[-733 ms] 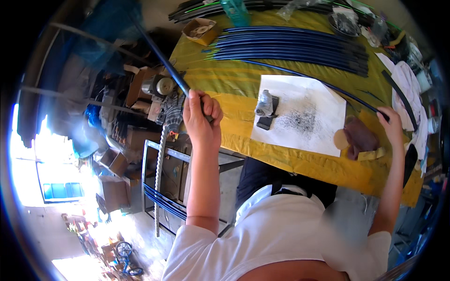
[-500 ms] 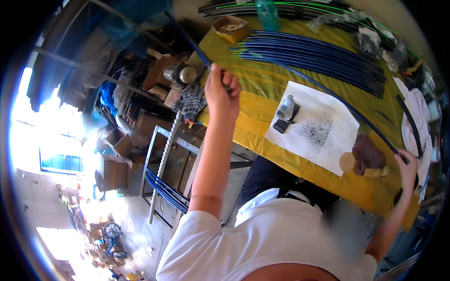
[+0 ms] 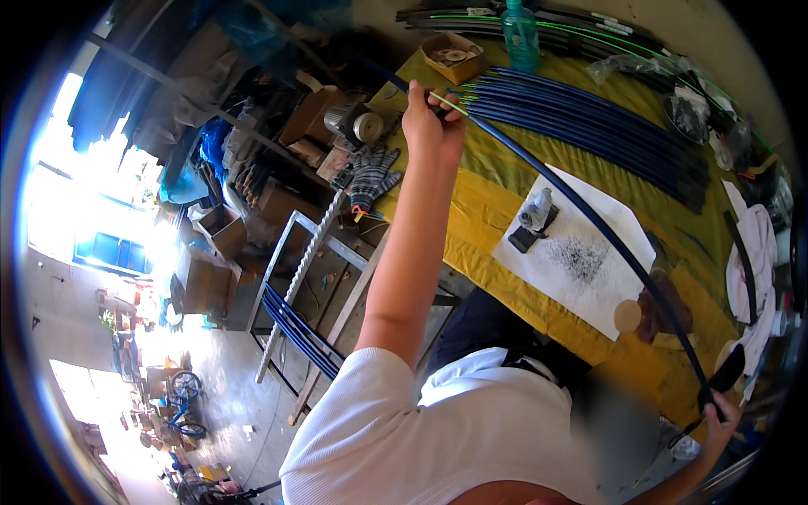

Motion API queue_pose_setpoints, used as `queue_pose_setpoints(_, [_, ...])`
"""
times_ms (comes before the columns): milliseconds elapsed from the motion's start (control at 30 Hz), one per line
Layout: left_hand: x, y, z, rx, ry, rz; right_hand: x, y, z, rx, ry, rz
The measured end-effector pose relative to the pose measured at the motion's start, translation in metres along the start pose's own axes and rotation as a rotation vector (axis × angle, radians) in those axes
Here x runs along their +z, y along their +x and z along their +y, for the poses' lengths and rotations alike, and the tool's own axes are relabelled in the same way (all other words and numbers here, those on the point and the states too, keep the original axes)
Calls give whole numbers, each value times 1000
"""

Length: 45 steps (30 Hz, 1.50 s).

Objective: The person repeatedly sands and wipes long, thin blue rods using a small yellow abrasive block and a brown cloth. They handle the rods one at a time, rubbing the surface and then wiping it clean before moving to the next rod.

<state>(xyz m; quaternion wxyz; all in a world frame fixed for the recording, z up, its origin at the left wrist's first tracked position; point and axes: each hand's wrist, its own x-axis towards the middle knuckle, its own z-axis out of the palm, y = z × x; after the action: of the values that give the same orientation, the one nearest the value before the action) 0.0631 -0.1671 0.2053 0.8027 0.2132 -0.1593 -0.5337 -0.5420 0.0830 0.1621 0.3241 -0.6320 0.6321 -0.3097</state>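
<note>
My left hand (image 3: 433,118), raised over the table's left side, is closed round a dark blue tube (image 3: 389,74) that sticks out up and left of the fist. A long blue rod (image 3: 581,202) with a bright green end slants across the table, its green end at my left fingers. Whether it joins the tube inside the fist is hidden. At the lower right my right hand (image 3: 720,417) is closed on the rod's dark lower end. Beyond the rod, several blue rods with green ends (image 3: 589,126) lie in a row on the yellow table cover (image 3: 480,219).
White paper (image 3: 602,295) with black specks carries a small grey tool (image 3: 535,212) on a dark base. Beside it sit a tan disc (image 3: 627,316) and brown cloth (image 3: 665,303). A teal bottle (image 3: 521,38) and ring-filled box (image 3: 453,57) stand behind. A striped glove (image 3: 370,177) hangs at the left.
The long rod's far end has come left, from near the row of rods to my left hand. My right hand has moved lower with the rod. The whole view has shifted.
</note>
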Motion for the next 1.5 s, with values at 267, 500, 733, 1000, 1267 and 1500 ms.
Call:
queue_pose_setpoints(267, [16,9,6,-44,-158,54,-8,-14,7,-82,-51,-35])
queue_pose_setpoints(500, [14,7,3,-79,-209,2,4,-26,-1,-231,-268,157])
queue_pose_setpoints(733, [10,8,9,-115,-276,5,-8,-27,-18,3,-115,-50])
queue_pose_setpoints(1000, [10,1,7,-112,-242,10,4,-33,-26,-5,-225,86])
queue_pose_setpoints(1267, [11,-3,8,-87,-189,-12,-2,-31,-18,-36,-190,25])
queue_pose_setpoints(1500, [2,1,15,-100,-223,-4,3,-31,-32,23,-87,7])
